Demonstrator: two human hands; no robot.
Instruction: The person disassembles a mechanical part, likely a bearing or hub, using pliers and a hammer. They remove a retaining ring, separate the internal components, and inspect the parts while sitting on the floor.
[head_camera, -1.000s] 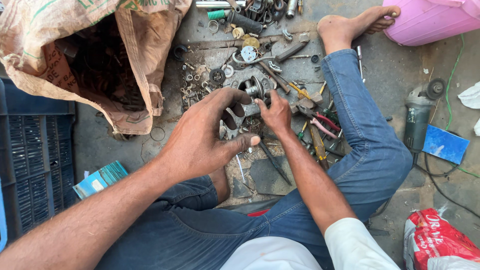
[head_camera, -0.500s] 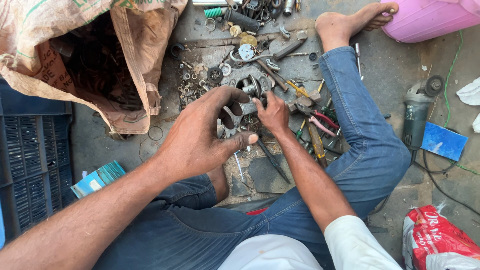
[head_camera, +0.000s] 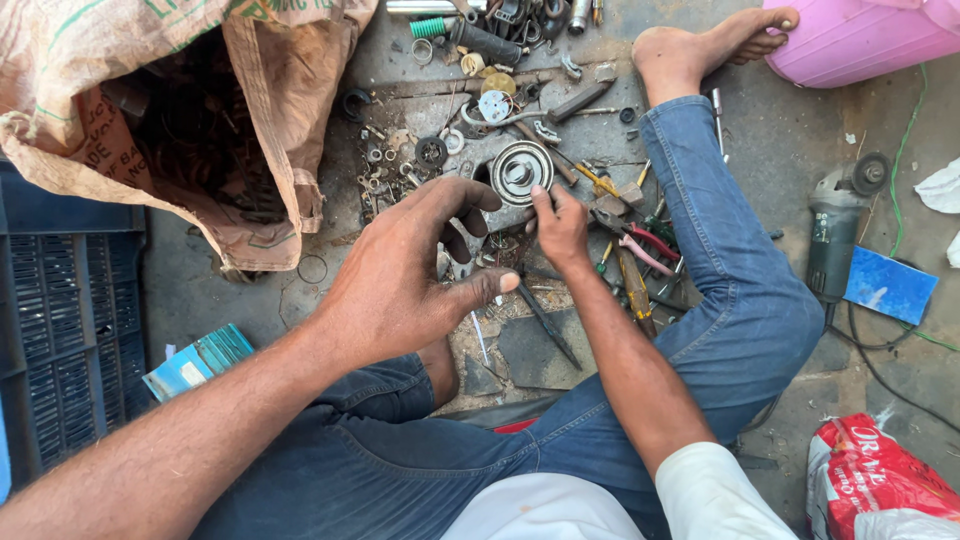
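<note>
Seated on a grey concrete floor (head_camera: 790, 170) among scattered metal parts. Left hand (head_camera: 410, 270) hovering palm down over the pile, fingers (head_camera: 470, 195) curled in a loose claw, thumb stretched right; whether anything sits under the palm cannot be told. Right hand (head_camera: 560, 225) just right of it, fingertips pinched narrow on a small dark metal piece (head_camera: 528, 238), too small to identify. Round silver bearing-like disc (head_camera: 521, 170) just beyond both hands. Red-handled pliers (head_camera: 645, 245) lying right of the right hand. Torn brown sack (head_camera: 180, 110) of rusty scrap far left. Grey angle grinder (head_camera: 835, 230) well apart on the right, beside a pink plastic tub (head_camera: 860, 40).
</note>
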